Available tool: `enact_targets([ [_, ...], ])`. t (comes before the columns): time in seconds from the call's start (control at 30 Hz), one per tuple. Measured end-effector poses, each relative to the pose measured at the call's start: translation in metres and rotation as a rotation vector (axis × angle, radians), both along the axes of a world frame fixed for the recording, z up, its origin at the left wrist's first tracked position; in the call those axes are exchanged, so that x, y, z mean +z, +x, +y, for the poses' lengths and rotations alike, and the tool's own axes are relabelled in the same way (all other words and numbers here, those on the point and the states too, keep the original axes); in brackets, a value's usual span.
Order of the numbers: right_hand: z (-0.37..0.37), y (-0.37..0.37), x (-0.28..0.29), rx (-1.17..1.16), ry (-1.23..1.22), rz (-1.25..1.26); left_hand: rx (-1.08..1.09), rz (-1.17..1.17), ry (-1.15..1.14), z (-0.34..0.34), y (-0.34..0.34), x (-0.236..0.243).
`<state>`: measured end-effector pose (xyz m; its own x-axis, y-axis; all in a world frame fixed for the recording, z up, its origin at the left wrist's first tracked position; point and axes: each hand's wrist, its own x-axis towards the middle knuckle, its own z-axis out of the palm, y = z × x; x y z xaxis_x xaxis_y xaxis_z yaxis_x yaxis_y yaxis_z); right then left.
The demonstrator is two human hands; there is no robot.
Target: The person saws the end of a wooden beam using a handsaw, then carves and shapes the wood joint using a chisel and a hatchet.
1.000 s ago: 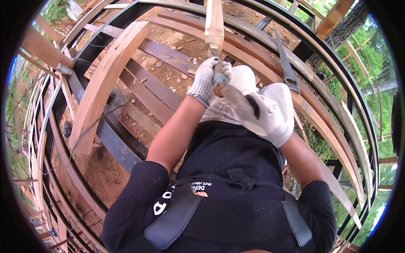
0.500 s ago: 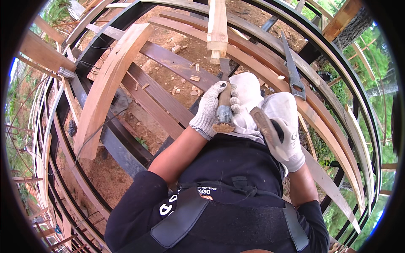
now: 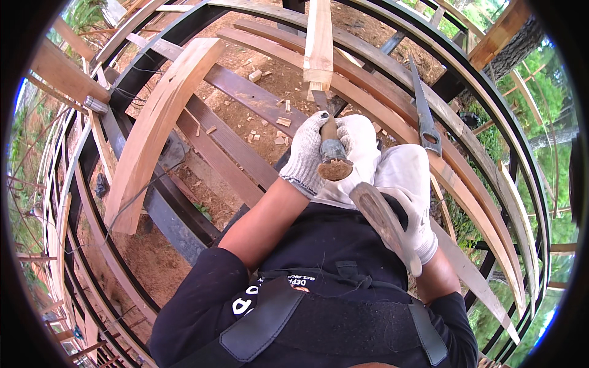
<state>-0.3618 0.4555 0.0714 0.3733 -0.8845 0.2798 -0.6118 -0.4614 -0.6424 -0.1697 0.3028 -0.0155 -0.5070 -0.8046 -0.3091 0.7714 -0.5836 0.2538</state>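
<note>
In a white knit glove, my left hand (image 3: pixel 308 144) is wrapped round a chisel (image 3: pixel 332 147) with a wooden handle, a metal band and a battered, flared butt. Its blade points away from me and meets the shaped end of a pale squared timber (image 3: pixel 318 52), where a narrower tenon-like stub shows. My right hand (image 3: pixel 414 218), gloved too, grips a worn wooden club (image 3: pixel 383 221) with its broad end near the chisel's butt, apart from it. A dark patch shows between the club and the palm; what it is I cannot tell. Both hands are above my white-trousered thighs.
A thick curved timber (image 3: pixel 162 135) leans on the left across dark metal beams. The handsaw (image 3: pixel 423 110) lies on curved planks to the right. Wood chips (image 3: pixel 283 121) litter the soil below the open slats. Another long blade-like strip (image 3: pixel 475 279) is at my right elbow.
The chisel's butt has tipped up and slightly right, showing more of its end face. The club has dropped toward me and left, its narrow end now lower. The view has shifted slightly.
</note>
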Motion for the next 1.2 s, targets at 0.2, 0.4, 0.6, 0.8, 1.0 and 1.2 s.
enact_targets([
  [0.2, -0.006, 0.007, -0.001, -0.038, -0.195, 0.108, -0.020, 0.035, 0.058, -0.002, -0.009, 0.007],
  [0.4, -0.009, 0.016, 0.002, 0.024, -0.126, -0.002, 0.058, -0.036, 0.089, -0.002, -0.008, 0.003],
  [0.6, -0.013, 0.012, -0.018, -0.098, -0.080, 0.157, 0.029, 0.019, 0.047, 0.003, -0.006, -0.003],
  [0.8, -0.002, 0.014, -0.022, -0.012, -0.341, 0.140, -0.029, 0.101, 0.001, 0.005, -0.002, -0.011],
  [1.0, 0.000, 0.014, -0.020, 0.087, -0.199, 0.108, 0.013, 0.078, 0.039, 0.005, -0.001, -0.016],
  [1.2, -0.004, 0.016, -0.031, -0.024, -0.100, 0.243, 0.011, 0.037, -0.004, 0.006, -0.002, -0.023],
])
